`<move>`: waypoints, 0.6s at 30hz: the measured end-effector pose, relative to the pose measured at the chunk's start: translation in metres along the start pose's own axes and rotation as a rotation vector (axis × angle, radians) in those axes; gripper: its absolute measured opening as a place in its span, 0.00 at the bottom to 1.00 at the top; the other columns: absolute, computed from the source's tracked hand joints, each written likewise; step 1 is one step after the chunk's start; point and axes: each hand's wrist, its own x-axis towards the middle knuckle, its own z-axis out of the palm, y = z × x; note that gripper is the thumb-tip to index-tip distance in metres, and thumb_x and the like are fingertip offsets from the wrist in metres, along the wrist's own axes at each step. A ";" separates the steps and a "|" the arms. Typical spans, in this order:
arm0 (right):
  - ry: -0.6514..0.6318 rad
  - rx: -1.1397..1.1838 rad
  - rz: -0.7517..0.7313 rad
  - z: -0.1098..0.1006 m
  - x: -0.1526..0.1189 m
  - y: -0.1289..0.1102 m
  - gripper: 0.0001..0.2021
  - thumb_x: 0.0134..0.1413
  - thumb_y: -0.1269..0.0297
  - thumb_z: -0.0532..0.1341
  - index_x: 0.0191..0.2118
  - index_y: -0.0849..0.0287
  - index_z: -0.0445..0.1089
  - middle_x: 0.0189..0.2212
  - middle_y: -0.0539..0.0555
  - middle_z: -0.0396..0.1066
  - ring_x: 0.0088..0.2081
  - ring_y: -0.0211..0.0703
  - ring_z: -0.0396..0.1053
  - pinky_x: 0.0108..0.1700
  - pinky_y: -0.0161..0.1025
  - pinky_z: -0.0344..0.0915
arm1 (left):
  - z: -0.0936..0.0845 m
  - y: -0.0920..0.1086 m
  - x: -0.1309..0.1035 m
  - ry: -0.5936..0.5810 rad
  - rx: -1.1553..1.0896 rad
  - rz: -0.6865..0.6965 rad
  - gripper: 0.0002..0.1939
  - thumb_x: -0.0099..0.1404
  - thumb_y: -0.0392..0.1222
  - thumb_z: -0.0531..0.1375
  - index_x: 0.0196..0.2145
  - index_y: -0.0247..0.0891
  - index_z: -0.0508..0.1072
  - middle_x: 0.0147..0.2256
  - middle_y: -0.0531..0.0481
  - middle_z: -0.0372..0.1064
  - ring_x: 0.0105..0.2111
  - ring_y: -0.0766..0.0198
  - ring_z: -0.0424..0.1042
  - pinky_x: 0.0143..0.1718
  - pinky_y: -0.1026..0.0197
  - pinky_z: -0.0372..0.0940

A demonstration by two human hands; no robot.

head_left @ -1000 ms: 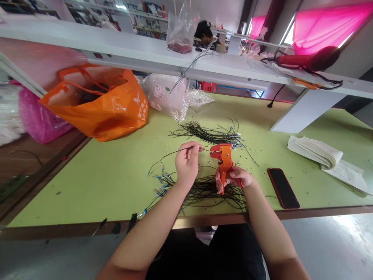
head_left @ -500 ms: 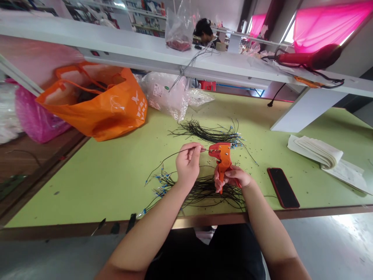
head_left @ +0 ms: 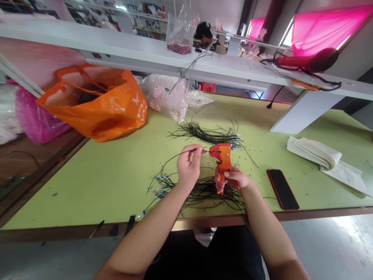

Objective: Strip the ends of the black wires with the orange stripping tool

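Observation:
Pinched in the fingers of my left hand [head_left: 189, 165] is a thin black wire [head_left: 167, 161], whose blue-tipped end trails down to the left. Its other end reaches the jaws of an orange and red wire stripper [head_left: 223, 156]. My right hand [head_left: 233, 179] is wrapped round the tool's handles. Below both hands lies a bundle of black wires [head_left: 206, 194] with blue ends at the left. Behind the tool rests a second black wire bundle [head_left: 201, 132], its blue ends at the right.
A phone [head_left: 282, 189] and folded papers [head_left: 314, 151] lie at the right. An orange bag [head_left: 116, 109] and a plastic bag [head_left: 167, 93] stand at the back left. A shelf [head_left: 140, 46] crosses above the green table [head_left: 101, 182]. A person [head_left: 205, 35] is beyond it.
The stripper's jaws look more closed round the wire end than before. Both hands have hardly moved, and the view has shifted slightly.

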 end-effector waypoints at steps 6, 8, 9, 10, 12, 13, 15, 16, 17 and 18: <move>0.051 -0.045 -0.009 0.001 0.001 0.002 0.22 0.57 0.46 0.68 0.37 0.63 0.68 0.23 0.49 0.69 0.24 0.41 0.72 0.31 0.41 0.76 | 0.000 0.001 -0.001 0.010 0.018 -0.018 0.17 0.65 0.55 0.67 0.37 0.36 0.75 0.33 0.45 0.78 0.31 0.62 0.80 0.36 0.61 0.77; 0.059 -0.048 -0.024 0.003 0.003 0.002 0.22 0.57 0.45 0.68 0.35 0.62 0.68 0.21 0.47 0.67 0.22 0.39 0.70 0.29 0.39 0.75 | 0.001 0.001 -0.001 0.021 0.015 -0.029 0.17 0.65 0.55 0.68 0.37 0.36 0.76 0.33 0.45 0.78 0.31 0.62 0.80 0.36 0.61 0.76; 0.066 -0.043 -0.039 0.005 0.005 0.003 0.22 0.57 0.45 0.68 0.34 0.62 0.67 0.19 0.45 0.65 0.20 0.37 0.68 0.26 0.38 0.73 | 0.001 0.002 -0.001 0.024 0.012 -0.039 0.18 0.65 0.55 0.68 0.37 0.36 0.76 0.33 0.45 0.79 0.30 0.63 0.80 0.36 0.61 0.76; 0.074 -0.035 -0.057 0.006 0.006 0.003 0.22 0.58 0.45 0.68 0.33 0.61 0.66 0.18 0.44 0.63 0.18 0.35 0.65 0.24 0.35 0.71 | 0.001 0.002 -0.001 0.029 0.005 -0.051 0.18 0.64 0.56 0.68 0.36 0.36 0.76 0.33 0.45 0.79 0.30 0.63 0.80 0.36 0.60 0.76; 0.084 -0.020 -0.087 0.010 0.010 0.005 0.23 0.58 0.44 0.68 0.31 0.59 0.64 0.16 0.42 0.60 0.15 0.32 0.60 0.20 0.32 0.67 | 0.000 0.001 0.000 0.039 -0.011 -0.088 0.19 0.64 0.57 0.68 0.36 0.36 0.77 0.33 0.45 0.79 0.30 0.62 0.79 0.37 0.60 0.76; 0.084 -0.017 -0.096 0.013 0.012 0.007 0.23 0.58 0.43 0.68 0.30 0.59 0.64 0.15 0.41 0.60 0.14 0.32 0.58 0.19 0.32 0.66 | 0.000 0.000 0.000 0.044 -0.023 -0.112 0.20 0.64 0.58 0.67 0.36 0.36 0.77 0.32 0.46 0.79 0.30 0.62 0.79 0.37 0.60 0.76; 0.068 -0.007 -0.106 0.017 0.015 0.010 0.24 0.57 0.41 0.67 0.29 0.58 0.63 0.15 0.41 0.59 0.14 0.32 0.57 0.18 0.31 0.65 | -0.002 -0.001 0.002 0.058 -0.086 -0.164 0.21 0.63 0.60 0.67 0.36 0.36 0.78 0.30 0.47 0.78 0.29 0.63 0.78 0.36 0.61 0.75; 0.052 0.003 -0.106 0.019 0.016 0.012 0.24 0.57 0.41 0.67 0.29 0.58 0.63 0.15 0.41 0.58 0.14 0.31 0.55 0.18 0.31 0.64 | -0.003 -0.001 0.004 0.067 -0.138 -0.190 0.22 0.62 0.60 0.68 0.35 0.35 0.78 0.28 0.48 0.77 0.28 0.64 0.77 0.35 0.62 0.75; 0.033 0.016 -0.106 0.021 0.017 0.014 0.24 0.57 0.42 0.67 0.29 0.58 0.63 0.14 0.40 0.57 0.13 0.30 0.54 0.18 0.30 0.62 | -0.003 -0.001 0.005 0.075 -0.201 -0.216 0.22 0.60 0.61 0.69 0.34 0.35 0.78 0.26 0.49 0.76 0.26 0.65 0.76 0.32 0.63 0.74; 0.012 0.034 -0.107 0.022 0.018 0.016 0.24 0.58 0.43 0.67 0.29 0.58 0.62 0.14 0.39 0.55 0.13 0.30 0.52 0.17 0.29 0.61 | -0.003 -0.001 0.007 0.081 -0.269 -0.244 0.23 0.58 0.60 0.71 0.32 0.35 0.78 0.25 0.50 0.75 0.24 0.66 0.75 0.30 0.65 0.73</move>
